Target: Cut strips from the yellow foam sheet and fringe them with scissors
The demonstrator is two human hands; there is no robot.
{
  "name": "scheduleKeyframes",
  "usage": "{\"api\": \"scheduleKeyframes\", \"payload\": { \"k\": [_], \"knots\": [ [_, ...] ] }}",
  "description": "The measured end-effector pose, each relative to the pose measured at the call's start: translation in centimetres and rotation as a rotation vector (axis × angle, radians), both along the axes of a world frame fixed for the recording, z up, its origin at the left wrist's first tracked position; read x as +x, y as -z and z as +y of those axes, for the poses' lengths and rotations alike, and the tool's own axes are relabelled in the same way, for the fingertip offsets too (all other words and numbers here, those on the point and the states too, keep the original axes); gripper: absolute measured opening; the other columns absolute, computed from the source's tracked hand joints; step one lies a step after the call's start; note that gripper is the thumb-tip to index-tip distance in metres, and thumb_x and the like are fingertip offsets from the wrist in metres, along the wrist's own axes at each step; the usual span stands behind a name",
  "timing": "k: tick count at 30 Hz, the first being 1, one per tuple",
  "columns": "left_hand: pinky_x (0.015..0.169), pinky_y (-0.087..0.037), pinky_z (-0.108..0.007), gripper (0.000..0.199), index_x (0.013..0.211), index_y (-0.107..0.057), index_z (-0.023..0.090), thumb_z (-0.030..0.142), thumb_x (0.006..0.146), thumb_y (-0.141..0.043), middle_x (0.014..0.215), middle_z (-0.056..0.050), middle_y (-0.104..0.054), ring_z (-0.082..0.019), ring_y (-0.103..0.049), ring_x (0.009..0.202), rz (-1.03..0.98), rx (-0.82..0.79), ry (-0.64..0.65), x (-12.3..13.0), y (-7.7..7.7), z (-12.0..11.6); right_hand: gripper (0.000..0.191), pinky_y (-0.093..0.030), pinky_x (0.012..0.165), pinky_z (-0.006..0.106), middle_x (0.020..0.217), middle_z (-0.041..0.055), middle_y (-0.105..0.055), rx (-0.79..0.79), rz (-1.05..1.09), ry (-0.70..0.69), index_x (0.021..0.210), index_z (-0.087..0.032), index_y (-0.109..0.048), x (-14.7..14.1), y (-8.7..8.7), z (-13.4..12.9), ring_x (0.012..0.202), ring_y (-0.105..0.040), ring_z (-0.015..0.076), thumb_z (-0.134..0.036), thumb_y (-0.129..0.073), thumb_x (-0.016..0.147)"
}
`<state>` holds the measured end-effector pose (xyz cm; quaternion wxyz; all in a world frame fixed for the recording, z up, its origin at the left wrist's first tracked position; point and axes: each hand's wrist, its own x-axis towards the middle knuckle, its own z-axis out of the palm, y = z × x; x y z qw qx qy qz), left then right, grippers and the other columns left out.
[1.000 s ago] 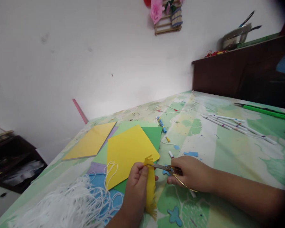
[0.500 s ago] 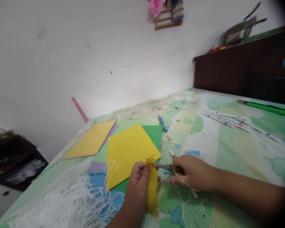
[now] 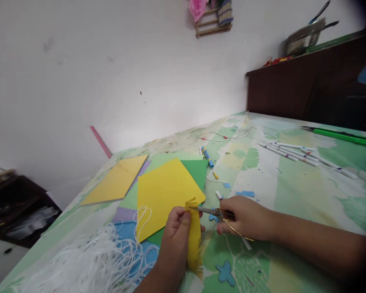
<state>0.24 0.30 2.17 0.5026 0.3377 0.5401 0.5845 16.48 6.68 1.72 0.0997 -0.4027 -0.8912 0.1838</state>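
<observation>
While a dark shelf unit [image 3: 26,185] at far left holds white crumpled material [image 3: 33,223], and a metal vessel [image 3: 306,37] with dark handles jutting up stands on a brown cabinet [image 3: 277,91] at right, its contents hidden from my remote view, two bare hands work at the near side of a table [image 3: 308,207] with a green-and-white patterned cover. I see the left hand [image 3: 176,235] with its grip pinched firmly on a narrow yellow strip [image 3: 194,241], plain and matte, cut into fine fringe at its upper end and along its lower right edge. The strip sits between the hands, its long axis running nearly straight from the near side of the table toward the wall [image 3: 116,73], the fringed top overlapping the corner of a yellow sheet [image 3: 167,189] in my view. The right hand [image 3: 247,216] has its grip curled around gold-handled scissors [image 3: 205,210], whose blades point left, across the strip, tips at its upper part; I cannot tell how far apart the blades stand. Loose white string [image 3: 79,260] lies heaped left of the left hand, over a blue sheet [image 3: 125,230], and a blue butterfly-like cutout [image 3: 225,273] lies below the right hand.
</observation>
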Motion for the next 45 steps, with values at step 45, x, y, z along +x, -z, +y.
{"api": "scheduleKeyframes", "payload": {
  "k": [45],
  "knots": [
    [0.040, -0.036, -0.017, 0.013, 0.071, -0.043, 0.020, 0.031, 0.069, -0.051, 0.055, 0.005, -0.058, -0.007, -0.050, 0.039, -0.010, -0.012, -0.096, -0.19, 0.00, 0.09, 0.043, -0.021, 0.042, 0.021, 0.057, -0.0009, -0.053, 0.100, -0.006, -0.015, 0.062, -0.020, -0.048, 0.10, -0.01, -0.18, 0.049, -0.043, 0.0120, -0.062, -0.041, 0.063]
  ]
}}
